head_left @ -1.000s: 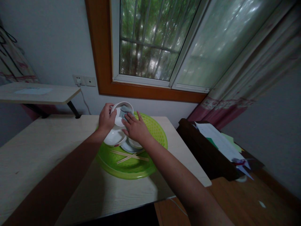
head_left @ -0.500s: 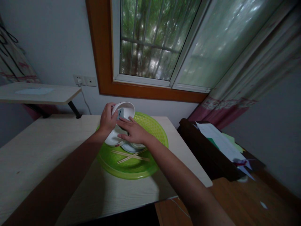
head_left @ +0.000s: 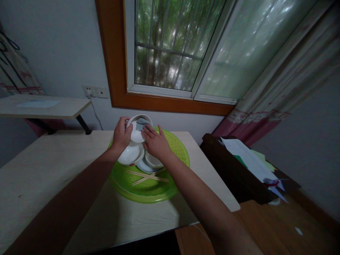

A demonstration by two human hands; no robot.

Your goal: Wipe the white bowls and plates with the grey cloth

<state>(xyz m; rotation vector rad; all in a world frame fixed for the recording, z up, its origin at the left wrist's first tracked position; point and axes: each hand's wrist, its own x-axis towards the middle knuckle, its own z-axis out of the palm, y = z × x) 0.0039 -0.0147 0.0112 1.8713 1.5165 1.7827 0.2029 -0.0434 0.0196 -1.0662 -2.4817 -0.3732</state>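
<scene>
My left hand (head_left: pixel 121 135) grips the rim of a small white bowl (head_left: pixel 137 135), tilted toward me above a green round basin (head_left: pixel 148 189). My right hand (head_left: pixel 156 142) presses a grey-blue cloth (head_left: pixel 141 122) into the bowl with its fingers. Below my hands, inside the basin, lie a larger white bowl (head_left: pixel 130 155), a small white dish (head_left: pixel 154 162), a pale plate (head_left: pixel 145 167) and wooden chopsticks (head_left: pixel 146 175). The basin rests on a light wooden table (head_left: pixel 53 166).
A dark cabinet (head_left: pixel 233 170) with papers (head_left: pixel 249 159) stands right of the table. A second tabletop (head_left: pixel 42 105) sits at the far left by a wall socket (head_left: pixel 95 91). A window (head_left: pixel 170 46) and curtain (head_left: pixel 287 71) are behind.
My right hand with the cloth has moved around inside the bowl, down to its lower left and back up to the upper rim. The bowl has tipped slightly in my left hand.
</scene>
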